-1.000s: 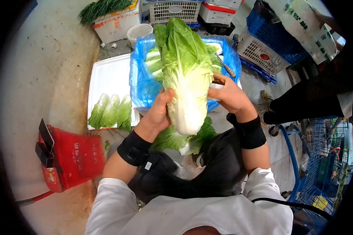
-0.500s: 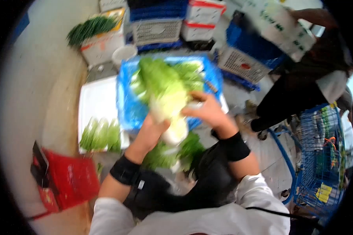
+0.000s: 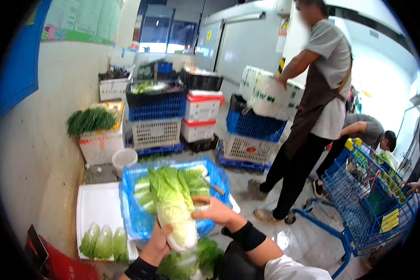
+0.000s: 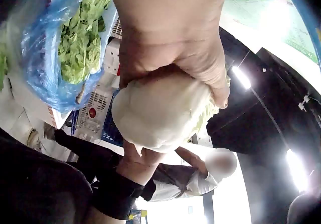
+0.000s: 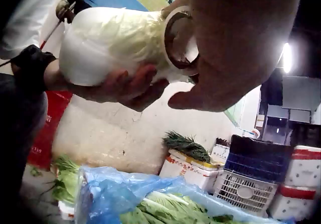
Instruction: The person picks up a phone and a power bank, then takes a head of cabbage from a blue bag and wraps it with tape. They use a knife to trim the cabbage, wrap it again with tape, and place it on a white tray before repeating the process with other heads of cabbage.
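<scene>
A large Chinese cabbage [image 3: 173,205] is held up before me, white base toward me and leaves pointing away. My left hand [image 3: 158,240] grips it near the base, thumb on the side; the left wrist view shows the hand spread over the white base [image 4: 155,113]. My right hand [image 3: 219,213] is at the cabbage's other side, holding a roll of tape [image 5: 173,46] with a brown core. Beneath, more cabbages [image 3: 198,182] lie in a crate lined with a blue plastic bag [image 3: 130,186]. Loose green leaves [image 3: 207,254] lie below the held cabbage.
Left, a white foam tray [image 3: 95,205] bears several small cabbages [image 3: 103,242]. A brown-handled tool [image 3: 218,190] rests at the crate's right. Stacked crates [image 3: 156,133] and a white bucket [image 3: 124,159] stand behind. A person [image 3: 312,93] and a blue cart [image 3: 359,196] are right.
The head view has tilted up, bringing the room and the standing person into view. Both hands have kept hold, and the cabbage appears lower, in front of the blue-lined crate.
</scene>
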Available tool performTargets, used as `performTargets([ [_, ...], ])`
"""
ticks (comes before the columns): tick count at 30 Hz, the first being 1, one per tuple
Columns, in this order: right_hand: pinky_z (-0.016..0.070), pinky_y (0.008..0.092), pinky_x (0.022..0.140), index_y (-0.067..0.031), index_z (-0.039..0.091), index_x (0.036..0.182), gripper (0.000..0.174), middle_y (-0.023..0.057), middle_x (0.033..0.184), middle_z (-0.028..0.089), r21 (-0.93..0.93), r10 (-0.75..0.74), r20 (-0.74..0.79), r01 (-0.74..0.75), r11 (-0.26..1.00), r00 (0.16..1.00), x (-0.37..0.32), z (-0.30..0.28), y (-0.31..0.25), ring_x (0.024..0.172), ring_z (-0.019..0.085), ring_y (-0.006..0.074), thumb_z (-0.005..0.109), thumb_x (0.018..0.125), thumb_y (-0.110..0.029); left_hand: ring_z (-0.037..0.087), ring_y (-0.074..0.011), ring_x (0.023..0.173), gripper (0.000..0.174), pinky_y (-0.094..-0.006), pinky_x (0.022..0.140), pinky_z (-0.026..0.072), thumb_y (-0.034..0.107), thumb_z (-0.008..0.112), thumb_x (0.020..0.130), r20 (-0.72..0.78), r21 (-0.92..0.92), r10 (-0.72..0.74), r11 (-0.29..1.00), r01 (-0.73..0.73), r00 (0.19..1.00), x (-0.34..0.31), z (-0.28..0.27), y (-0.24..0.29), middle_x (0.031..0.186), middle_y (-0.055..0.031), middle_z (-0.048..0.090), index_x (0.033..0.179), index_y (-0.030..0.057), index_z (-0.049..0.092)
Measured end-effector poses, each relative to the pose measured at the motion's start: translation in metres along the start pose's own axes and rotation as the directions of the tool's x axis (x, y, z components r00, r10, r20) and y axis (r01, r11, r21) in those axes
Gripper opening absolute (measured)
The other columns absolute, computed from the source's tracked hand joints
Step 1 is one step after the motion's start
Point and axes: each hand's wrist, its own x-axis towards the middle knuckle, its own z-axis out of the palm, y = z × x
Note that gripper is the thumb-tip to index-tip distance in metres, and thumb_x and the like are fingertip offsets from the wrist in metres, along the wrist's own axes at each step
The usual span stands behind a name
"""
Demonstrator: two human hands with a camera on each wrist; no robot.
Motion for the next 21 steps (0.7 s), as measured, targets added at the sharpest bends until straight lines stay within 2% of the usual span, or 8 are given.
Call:
performTargets([
  [3, 0.0496, 0.0313, 0.097, 0.0081, 0.051, 0.141, 0.074, 0.016, 0.134, 0.061, 0.35, 0.082, 0.051, -0.094, 0.932, 0.995, -0.009, 0.015, 0.009, 0.118, 0.06, 0.0196, 0.085, 0.081, -0.021, 0.057, -0.0321, 0.126, 0.075, -0.0485, 0.098, 0.0553, 0.012, 0.076, 0.089, 0.039, -0.112, -0.093, 0.989, 0.096, 0.995, -0.014, 0.006, 0.005, 0.139, -0.0166, 0.053, 0.148, 0.0052, 0.032],
  [5, 0.0515, 0.0309, 0.093, 0.0084, 0.055, 0.138, 0.072, 0.0162, 0.132, 0.062, 0.372, 0.11, 0.027, -0.112, 0.921, 0.994, -0.017, 0.012, 0.009, 0.112, 0.062, 0.0189, 0.086, 0.08, -0.023, 0.058, -0.0305, 0.125, 0.084, -0.049, 0.102, 0.0531, 0.034, 0.081, 0.087, -0.117, 0.102, -0.068, 0.992, 0.08, 0.991, -0.02, 0.02, 0.003, 0.141, -0.0175, 0.053, 0.147, -0.0012, 0.034],
  [6, 0.0515, 0.0309, 0.093, 0.0084, 0.055, 0.138, 0.072, 0.0162, 0.132, 0.062, 0.356, 0.087, 0.031, -0.092, 0.93, 0.996, -0.015, 0.017, 0.001, 0.112, 0.062, 0.0189, 0.086, 0.08, -0.023, 0.056, -0.0291, 0.128, 0.068, -0.0466, 0.107, 0.0492, 0.024, 0.07, 0.096, -0.076, 0.042, -0.079, 0.996, 0.082, 0.994, -0.022, 0.01, 0.004, 0.142, -0.0165, 0.052, 0.147, -0.0037, 0.034],
  [8, 0.053, 0.0309, 0.09, 0.009, 0.06, 0.132, 0.068, 0.0158, 0.128, 0.065, -0.029, -0.016, -0.091, 0.013, 0.999, 0.996, -0.015, 0.013, -0.002, 0.106, 0.065, 0.0191, 0.087, 0.08, -0.025, 0.056, -0.0283, 0.128, 0.063, -0.0446, 0.108, 0.0483, 0.021, 0.066, 0.099, -0.12, 0.1, -0.096, 0.989, 0.108, 0.988, -0.013, 0.004, 0.002, 0.142, -0.0162, 0.052, 0.147, -0.0038, 0.034],
  [10, 0.0526, 0.0315, 0.09, 0.0086, 0.061, 0.13, 0.067, 0.0159, 0.126, 0.066, -0.006, 0.008, -0.101, -0.008, 1.0, 0.995, -0.019, 0.014, -0.007, 0.106, 0.065, 0.0195, 0.087, 0.079, -0.027, 0.055, -0.0262, 0.128, 0.051, -0.0399, 0.109, 0.0464, 0.012, 0.054, 0.105, -0.174, 0.169, -0.122, 0.974, 0.152, 0.977, -0.021, 0.003, 0.0, 0.143, -0.0159, 0.052, 0.148, -0.0033, 0.033],
  [13, 0.0506, 0.0335, 0.095, 0.0044, 0.066, 0.124, 0.071, 0.0176, 0.121, 0.069, -0.162, -0.099, -0.19, 0.069, 0.984, 0.977, -0.016, 0.017, -0.008, 0.108, 0.065, 0.0223, 0.09, 0.072, -0.037, 0.056, -0.025, 0.126, 0.054, -0.0402, 0.107, 0.0486, 0.008, 0.06, 0.1, -0.199, 0.181, -0.017, 0.982, 0.054, 0.98, -0.023, 0.014, 0.0, 0.142, -0.0158, 0.053, 0.147, -0.0021, 0.035],
  [16, 0.0514, 0.0387, 0.096, 0.0001, 0.065, 0.126, 0.074, 0.0185, 0.117, 0.069, -0.336, -0.183, -0.14, 0.127, 0.933, 0.973, -0.035, 0.037, -0.012, 0.111, 0.065, 0.0286, 0.091, 0.069, -0.04, 0.059, -0.0246, 0.122, 0.065, -0.0394, 0.103, 0.0519, -0.001, 0.071, 0.09, -0.259, 0.415, 0.072, 0.909, 0.044, 0.963, -0.033, 0.032, 0.001, 0.137, -0.013, 0.056, 0.146, 0.0017, 0.038],
  [21, 0.0522, 0.0317, 0.092, 0.0012, 0.066, 0.122, 0.062, 0.0088, 0.114, 0.07, -0.008, -0.108, -0.063, 0.108, 0.994, 0.992, -0.083, 0.039, -0.031, 0.103, 0.064, 0.0156, 0.092, 0.069, -0.018, 0.062, -0.0253, 0.117, 0.072, -0.0397, 0.1, 0.0532, 0.003, 0.077, 0.085, -0.343, 0.516, 0.219, 0.856, -0.011, 0.914, -0.08, 0.067, 0.003, 0.133, -0.0139, 0.058, 0.145, 0.0015, 0.037],
])
